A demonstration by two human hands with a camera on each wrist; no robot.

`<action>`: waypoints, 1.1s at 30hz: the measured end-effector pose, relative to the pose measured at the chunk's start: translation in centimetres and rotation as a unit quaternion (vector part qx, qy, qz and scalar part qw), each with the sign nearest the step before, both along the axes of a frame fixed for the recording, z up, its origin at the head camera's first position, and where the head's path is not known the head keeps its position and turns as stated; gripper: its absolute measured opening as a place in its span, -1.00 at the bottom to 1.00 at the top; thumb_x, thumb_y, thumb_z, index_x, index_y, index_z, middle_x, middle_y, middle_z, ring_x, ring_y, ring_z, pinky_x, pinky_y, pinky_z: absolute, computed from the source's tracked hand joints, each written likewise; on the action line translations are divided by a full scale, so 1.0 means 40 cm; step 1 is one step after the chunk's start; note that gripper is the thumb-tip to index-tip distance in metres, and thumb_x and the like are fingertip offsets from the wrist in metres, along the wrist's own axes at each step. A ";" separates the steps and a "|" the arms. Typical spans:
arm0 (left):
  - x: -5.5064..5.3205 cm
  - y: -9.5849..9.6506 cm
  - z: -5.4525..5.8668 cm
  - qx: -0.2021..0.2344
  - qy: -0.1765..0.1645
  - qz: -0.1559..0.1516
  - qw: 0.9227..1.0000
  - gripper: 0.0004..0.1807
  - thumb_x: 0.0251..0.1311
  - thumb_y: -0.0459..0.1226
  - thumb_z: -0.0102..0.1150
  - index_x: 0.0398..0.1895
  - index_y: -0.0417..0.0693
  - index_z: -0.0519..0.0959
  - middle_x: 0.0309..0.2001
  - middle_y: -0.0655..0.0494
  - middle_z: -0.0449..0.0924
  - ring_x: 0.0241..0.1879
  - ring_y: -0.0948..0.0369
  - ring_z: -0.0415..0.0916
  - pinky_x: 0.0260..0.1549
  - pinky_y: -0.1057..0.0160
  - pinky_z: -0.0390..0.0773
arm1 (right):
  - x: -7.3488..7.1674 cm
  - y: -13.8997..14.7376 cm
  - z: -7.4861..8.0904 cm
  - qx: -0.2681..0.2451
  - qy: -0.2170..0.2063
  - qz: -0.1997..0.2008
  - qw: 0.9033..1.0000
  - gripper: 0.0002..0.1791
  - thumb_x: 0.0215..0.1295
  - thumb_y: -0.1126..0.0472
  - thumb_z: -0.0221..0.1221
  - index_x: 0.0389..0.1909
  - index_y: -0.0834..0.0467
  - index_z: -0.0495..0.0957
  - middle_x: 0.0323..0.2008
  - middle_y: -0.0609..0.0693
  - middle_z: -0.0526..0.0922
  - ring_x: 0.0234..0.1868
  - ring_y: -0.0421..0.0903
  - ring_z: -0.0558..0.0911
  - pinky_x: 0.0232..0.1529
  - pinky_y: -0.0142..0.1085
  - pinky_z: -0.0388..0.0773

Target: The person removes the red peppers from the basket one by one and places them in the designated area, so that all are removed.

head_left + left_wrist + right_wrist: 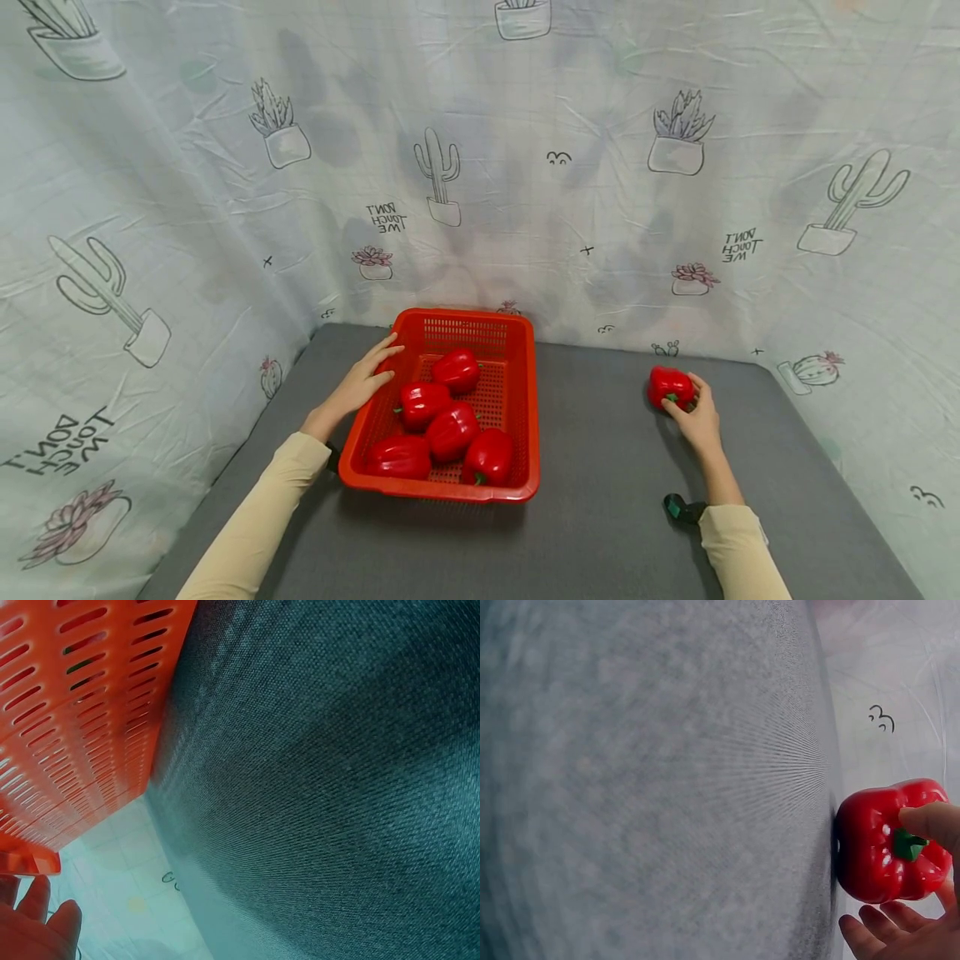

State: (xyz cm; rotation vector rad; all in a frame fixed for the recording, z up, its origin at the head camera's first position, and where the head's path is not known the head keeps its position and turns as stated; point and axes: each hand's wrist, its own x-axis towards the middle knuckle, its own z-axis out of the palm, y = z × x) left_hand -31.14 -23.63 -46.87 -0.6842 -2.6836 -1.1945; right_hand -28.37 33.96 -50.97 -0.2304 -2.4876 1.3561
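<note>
Head view, from left to right: a pale yellow left sleeve (255,525) leads to the left hand (356,387), which is not clenched; its fingers are extended and spread at the left rim of a red perforated plastic basket (533,400). The basket is rectangular, with slotted walls and a grid floor, and stands on a gray cloth-textured tabletop (592,475). It contains five glossy red bell peppers. Starting at the left, one pepper (399,457) lies in the near left corner; a second (424,403) lies behind it, green stem toward the left wall; a third (452,431) occupies the center; a fourth (456,371) is farthest back; a fifth (488,456) sits in the near right corner, green stem toward the near wall. Well apart from the basket, on its right, a sixth red bell pepper (669,386) is located outside the container at the far right of the tabletop. The right hand (699,417) grasps this pepper between thumb and fingers. Right wrist view: the thumb is beside the green stem (909,845); whether the pepper contacts the tabletop cannot be determined.
</note>
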 end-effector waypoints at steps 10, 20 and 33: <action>0.000 0.002 0.004 0.006 0.002 -0.002 1.000 -0.52 0.25 -0.39 -0.03 0.26 -0.28 0.31 0.43 -0.13 -0.02 0.39 -0.14 -0.09 0.21 -0.24 0.03 | 0.004 0.002 0.017 0.017 0.003 0.008 1.000 -0.22 0.16 0.31 0.18 0.36 0.33 0.04 0.28 0.42 0.18 0.26 0.29 0.24 0.15 0.08 0.24; -0.001 -0.001 0.002 -0.001 0.014 -0.002 1.000 -0.51 0.24 -0.39 -0.01 0.25 -0.31 0.31 0.41 -0.19 -0.01 0.37 -0.19 -0.06 0.18 -0.28 0.06 | 0.007 0.004 0.044 0.052 0.002 0.043 0.998 -0.25 0.19 0.24 0.16 0.34 0.37 0.07 0.25 0.46 0.16 0.25 0.34 0.17 0.15 0.23 0.11; 0.001 -0.001 -0.003 0.004 0.013 0.002 1.000 -0.52 0.26 -0.38 -0.02 0.26 -0.26 0.31 0.42 -0.16 0.00 0.38 -0.16 -0.06 0.20 -0.25 0.06 | -0.002 -0.059 0.094 0.125 0.065 0.092 0.986 -0.35 0.16 0.29 0.19 0.26 0.33 0.21 0.18 0.45 0.20 0.07 0.35 0.31 -0.01 0.26 0.28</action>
